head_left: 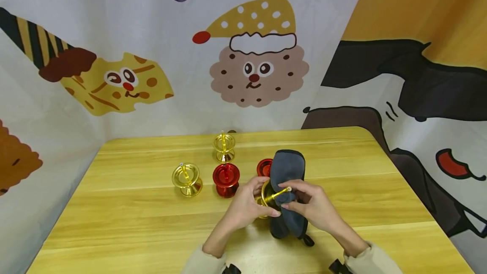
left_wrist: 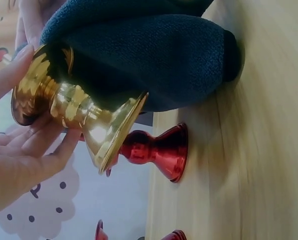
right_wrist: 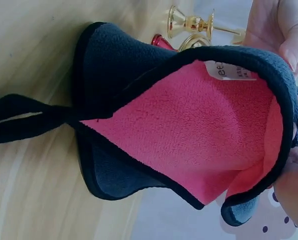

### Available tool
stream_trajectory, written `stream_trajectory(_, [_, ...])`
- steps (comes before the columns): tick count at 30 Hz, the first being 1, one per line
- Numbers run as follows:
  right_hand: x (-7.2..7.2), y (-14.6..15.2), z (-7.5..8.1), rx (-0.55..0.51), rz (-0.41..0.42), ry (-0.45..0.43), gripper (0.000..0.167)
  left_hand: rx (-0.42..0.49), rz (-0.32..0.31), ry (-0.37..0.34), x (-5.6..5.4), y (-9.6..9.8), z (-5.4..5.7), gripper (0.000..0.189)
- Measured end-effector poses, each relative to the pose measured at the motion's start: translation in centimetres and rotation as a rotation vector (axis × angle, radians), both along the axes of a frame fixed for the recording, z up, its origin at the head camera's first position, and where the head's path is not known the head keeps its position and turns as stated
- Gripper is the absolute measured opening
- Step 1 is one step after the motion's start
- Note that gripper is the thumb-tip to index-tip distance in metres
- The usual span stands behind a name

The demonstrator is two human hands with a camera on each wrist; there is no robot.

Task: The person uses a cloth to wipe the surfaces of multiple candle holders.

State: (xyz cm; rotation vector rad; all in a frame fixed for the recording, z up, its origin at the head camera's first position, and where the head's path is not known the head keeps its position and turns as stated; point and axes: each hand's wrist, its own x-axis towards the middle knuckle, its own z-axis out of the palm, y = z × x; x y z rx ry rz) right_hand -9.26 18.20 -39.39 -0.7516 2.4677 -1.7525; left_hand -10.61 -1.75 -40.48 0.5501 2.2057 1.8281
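Observation:
My left hand (head_left: 247, 204) grips a shiny gold candle holder (left_wrist: 71, 102), tilted and lifted off the table. Its upright spike (head_left: 279, 193) points toward my right hand (head_left: 316, 206). That hand pinches a folded dark blue-grey cloth (head_left: 288, 168) against the holder's cup. In the right wrist view the cloth's pink lining (right_wrist: 188, 125) shows, along with a white label (right_wrist: 228, 71) and a black hanging loop (right_wrist: 26, 117). Part of the cup is hidden behind fingers and cloth.
To the left on the wooden table (head_left: 133, 223) stand two gold candle holders, one nearer (head_left: 187, 179) and one farther back (head_left: 224, 148). A red holder (head_left: 226, 180) stands beside them. Another red one (head_left: 264, 167) is partly hidden behind the cloth. A printed curtain (head_left: 152, 12) hangs behind.

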Motion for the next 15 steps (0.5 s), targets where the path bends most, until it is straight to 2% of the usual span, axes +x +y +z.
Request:
stream_trajectory(8, [-0.06,0.43,-0.1,-0.058,0.024,-0.035,0.034,0.012,0.01,0.02,0.18,0.15,-0.01,0.075])
stream_trajectory(15, [-0.1,1.0,0.28,-0.093,0.056,0.0,0.033,-0.029,0.017,0.012,0.05,0.2,-0.58,0.074])
